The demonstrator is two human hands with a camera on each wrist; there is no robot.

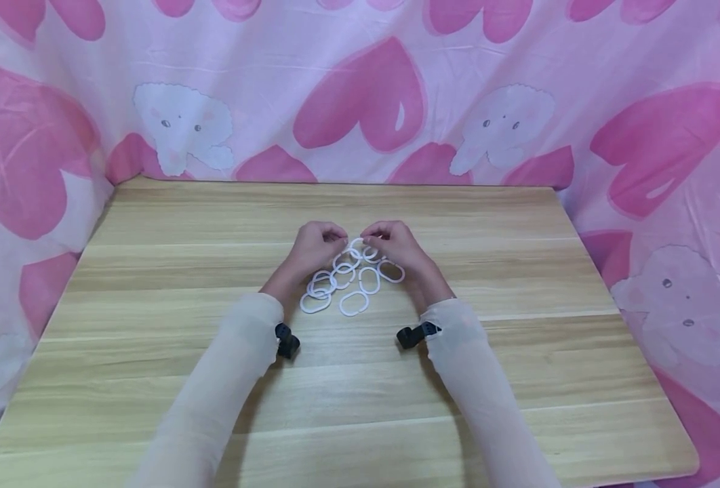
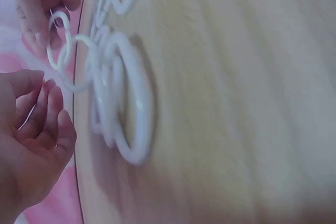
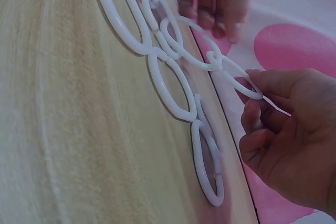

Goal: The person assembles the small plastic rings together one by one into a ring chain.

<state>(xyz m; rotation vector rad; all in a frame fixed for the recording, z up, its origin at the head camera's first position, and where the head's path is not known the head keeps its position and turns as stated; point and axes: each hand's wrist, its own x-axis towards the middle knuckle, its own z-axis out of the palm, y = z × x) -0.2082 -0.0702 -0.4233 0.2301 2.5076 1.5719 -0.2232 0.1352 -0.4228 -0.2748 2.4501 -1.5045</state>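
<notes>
Soft light casts faint shadows on the table (image 1: 580,379), and the left wrist view is hazy.

White oval links (image 2: 106,98) (some visibly gapped) lie clustered, several chained together with one end raised.

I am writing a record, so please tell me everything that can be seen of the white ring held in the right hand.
The white ring is a slim, smooth oval loop that looks like plastic. It is raised above the wooden table and tilted, one end pinched by the right hand; its other end meets and links with a neighbouring ring. Whether it has an opening is unclear.
</notes>
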